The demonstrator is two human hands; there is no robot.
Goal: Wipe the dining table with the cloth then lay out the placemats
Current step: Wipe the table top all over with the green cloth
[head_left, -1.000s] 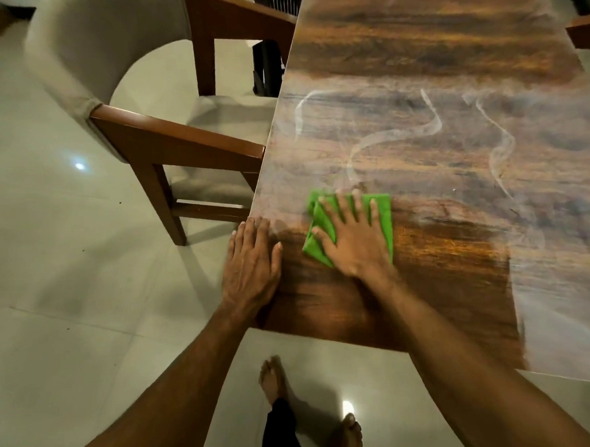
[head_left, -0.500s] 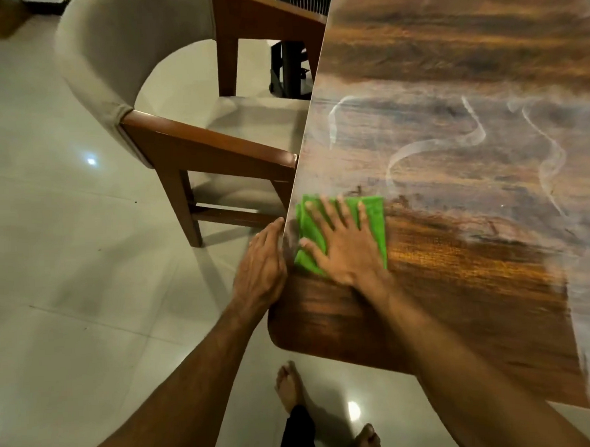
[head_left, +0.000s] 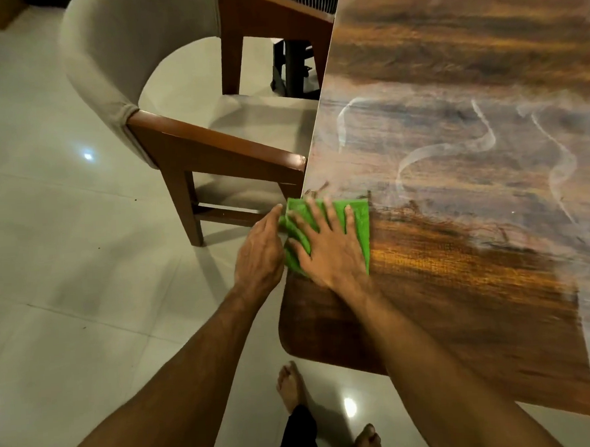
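Observation:
A green cloth [head_left: 360, 226] lies flat at the left edge of the dark wooden dining table [head_left: 460, 266]. My right hand [head_left: 329, 249] presses on it with fingers spread and straight. My left hand [head_left: 259, 252] hangs just off the table's left edge, beside the cloth, its fingers straight and together, the fingertips touching the cloth's overhanging edge. The table near me looks dark and wiped; farther away it carries a pale dusty film with curved streaks [head_left: 437, 154]. No placemats are in view.
A wooden chair with grey upholstery [head_left: 179, 137] stands against the table's left side, its armrest close to the cloth. A black chair base [head_left: 292, 69] stands behind it. My bare feet [head_left: 292, 387] are on the glossy tiled floor below the table's near corner.
My right hand slid the cloth left until it reached the table's left edge. My left hand left the tabletop and now sits off the edge beside the cloth.

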